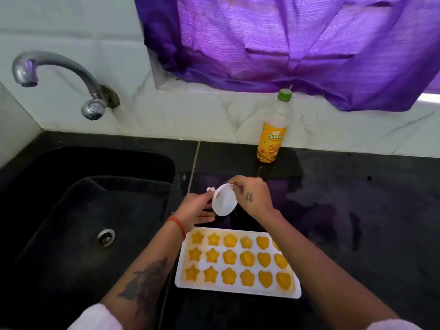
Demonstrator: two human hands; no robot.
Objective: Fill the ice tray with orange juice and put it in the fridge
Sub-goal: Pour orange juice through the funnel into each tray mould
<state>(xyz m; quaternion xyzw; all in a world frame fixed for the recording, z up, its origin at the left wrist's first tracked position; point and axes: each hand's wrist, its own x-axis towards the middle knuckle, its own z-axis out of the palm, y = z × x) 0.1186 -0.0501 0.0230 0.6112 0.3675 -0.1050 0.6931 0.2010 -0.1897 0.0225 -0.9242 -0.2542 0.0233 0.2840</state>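
Holding a small white cup [224, 203] above the black countertop [357, 210], I grip it with both hands. My left hand [197, 209] holds the cup's left side, thumb up by a small tab at the rim, the other fingers stretched out below it. My right hand [254, 195] pinches the cup's upper rim between curled fingers. The cup is tilted, its mouth facing up toward me.

The ice tray [237, 262] lies flat on the countertop just nearer to me than both hands, close to the counter's front edge and just right of the sink [83, 210]. My left wrist crosses its far left corner; my right forearm passes over its right end. Its star, flower and heart compartments hold orange juice.

The juice bottle [273, 129] stands upright at the counter's back edge, against the wall, beyond my right hand and well apart from it. It has a green cap on and juice only in its lower part.

A metal tap [59, 77] projects from the wall over the sink. A purple curtain [285, 39] hangs above the bottle.
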